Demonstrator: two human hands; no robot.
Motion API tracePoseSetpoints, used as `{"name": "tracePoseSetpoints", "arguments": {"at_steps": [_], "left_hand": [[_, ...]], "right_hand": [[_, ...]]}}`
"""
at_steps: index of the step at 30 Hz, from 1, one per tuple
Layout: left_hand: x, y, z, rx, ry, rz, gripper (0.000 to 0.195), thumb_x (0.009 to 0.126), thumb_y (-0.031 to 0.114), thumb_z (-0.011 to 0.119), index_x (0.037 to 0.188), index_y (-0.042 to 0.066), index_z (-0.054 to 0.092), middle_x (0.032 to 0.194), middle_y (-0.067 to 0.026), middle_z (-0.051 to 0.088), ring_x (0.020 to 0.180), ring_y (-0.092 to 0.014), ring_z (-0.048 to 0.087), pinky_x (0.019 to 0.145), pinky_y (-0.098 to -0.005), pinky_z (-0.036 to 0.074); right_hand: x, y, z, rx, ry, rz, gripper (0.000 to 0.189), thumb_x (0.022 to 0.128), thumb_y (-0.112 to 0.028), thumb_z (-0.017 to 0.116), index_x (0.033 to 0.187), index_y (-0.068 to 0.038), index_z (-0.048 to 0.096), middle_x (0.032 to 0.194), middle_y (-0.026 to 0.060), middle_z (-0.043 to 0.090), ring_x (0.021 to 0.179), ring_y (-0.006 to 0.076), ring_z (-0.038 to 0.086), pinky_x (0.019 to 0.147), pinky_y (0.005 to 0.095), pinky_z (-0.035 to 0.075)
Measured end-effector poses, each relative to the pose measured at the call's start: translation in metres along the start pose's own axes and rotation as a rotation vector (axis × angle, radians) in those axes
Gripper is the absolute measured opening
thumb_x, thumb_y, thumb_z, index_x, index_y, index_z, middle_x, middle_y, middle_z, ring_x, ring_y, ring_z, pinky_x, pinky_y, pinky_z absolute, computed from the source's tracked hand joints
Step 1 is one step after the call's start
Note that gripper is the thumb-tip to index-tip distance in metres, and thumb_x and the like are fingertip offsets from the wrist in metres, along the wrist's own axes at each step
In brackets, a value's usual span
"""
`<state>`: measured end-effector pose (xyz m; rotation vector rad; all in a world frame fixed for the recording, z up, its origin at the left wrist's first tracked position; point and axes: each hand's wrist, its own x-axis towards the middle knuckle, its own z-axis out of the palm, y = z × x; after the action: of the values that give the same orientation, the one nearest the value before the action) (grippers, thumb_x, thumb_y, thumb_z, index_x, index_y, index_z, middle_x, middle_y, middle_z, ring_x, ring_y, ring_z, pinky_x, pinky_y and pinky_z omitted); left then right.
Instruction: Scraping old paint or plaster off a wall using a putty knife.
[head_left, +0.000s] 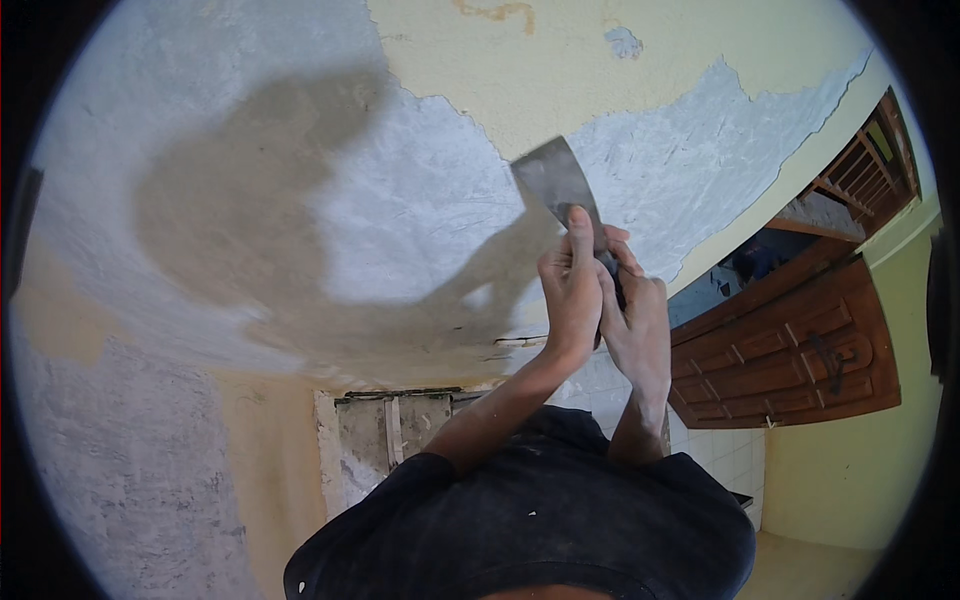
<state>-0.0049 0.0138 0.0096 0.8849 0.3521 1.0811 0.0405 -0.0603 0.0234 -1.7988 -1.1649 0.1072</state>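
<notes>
A wide-bladed paint scraper (553, 178) points up the wall, its front edge at the ragged border of the pale yellow paint (480, 60). Around its dark handle are the fingers of my right hand (637, 319). Close beside it, my left hand (571, 296) also grips the tool, with the thumb pressed flat on the lower blade. Below and to both sides of the blade, the bared grey-white plaster (420, 202) shows scratches. Part of the handle is hidden by my fingers. Whether the blade edge touches the wall, I cannot tell for certain.
Right of the wall, a carved brown wooden door (795, 352) stands at a doorway, with a person (757, 259) in dark clothing beyond it. White tiles (716, 454) run low behind me. A boarded frame (367, 431) sits at the lower left. My shadow (240, 180) darkens the plaster.
</notes>
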Motion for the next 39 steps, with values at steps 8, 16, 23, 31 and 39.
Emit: {"name": "tracePoseSetpoints", "arguments": {"at_steps": [8,16,23,31,39], "left_hand": [[0.031,0.102,-0.054,-0.069,0.283,0.297,0.048,0.098,0.047,0.045,0.096,0.0,0.054,0.069,-0.0044,0.054,0.062,-0.015,0.054,0.064,-0.027,0.047],[0.001,0.043,-0.061,0.131,0.206,0.36,0.052,0.103,0.043,0.03,0.109,-0.002,0.055,0.085,-0.0101,0.064,0.076,-0.016,0.061,0.072,-0.0277,0.049],[-0.007,0.003,-0.035,0.272,-0.276,0.118,0.044,0.104,0.032,0.035,0.111,-0.006,0.057,0.098,-0.0122,0.067,0.08,-0.012,0.061,0.069,-0.0234,0.049],[-0.016,0.004,-0.019,0.155,-0.11,-0.002,0.049,0.102,0.037,0.041,0.095,-0.007,0.063,0.071,-0.0089,0.064,0.061,-0.01,0.058,0.059,-0.0237,0.048],[-0.001,0.014,-0.023,0.226,-0.103,-0.114,0.053,0.1,0.042,0.046,0.089,-0.008,0.063,0.068,-0.0057,0.061,0.059,-0.009,0.056,0.057,-0.0229,0.046]], "right_hand": [[0.063,-0.072,0.076,0.199,-0.404,-0.382,0.038,0.098,-0.03,0.041,0.102,0.003,0.06,0.076,0.0259,0.059,0.067,0.0429,0.057,0.062,0.0427,0.045],[-0.01,0.006,0.105,0.881,-0.227,-0.032,0.018,0.098,-0.019,0.052,0.098,-0.001,0.054,0.084,0.0017,0.058,0.079,0.0069,0.05,0.069,0.0236,0.04],[-0.024,0.031,0.045,0.806,-0.146,0.299,0.021,0.1,-0.021,0.048,0.108,-0.001,0.05,0.075,-0.0005,0.054,0.061,0.0038,0.047,0.052,0.0197,0.039],[-0.035,0.019,0.027,0.733,-0.203,0.309,0.021,0.101,-0.019,0.045,0.105,0.001,0.051,0.071,-0.0012,0.053,0.059,0.0044,0.046,0.051,0.0212,0.036],[-0.024,0.006,0.044,0.677,-0.041,0.285,0.04,0.1,-0.016,0.044,0.133,0.006,0.041,0.079,0.0018,0.058,0.072,0.0057,0.05,0.066,0.0226,0.044]]}}
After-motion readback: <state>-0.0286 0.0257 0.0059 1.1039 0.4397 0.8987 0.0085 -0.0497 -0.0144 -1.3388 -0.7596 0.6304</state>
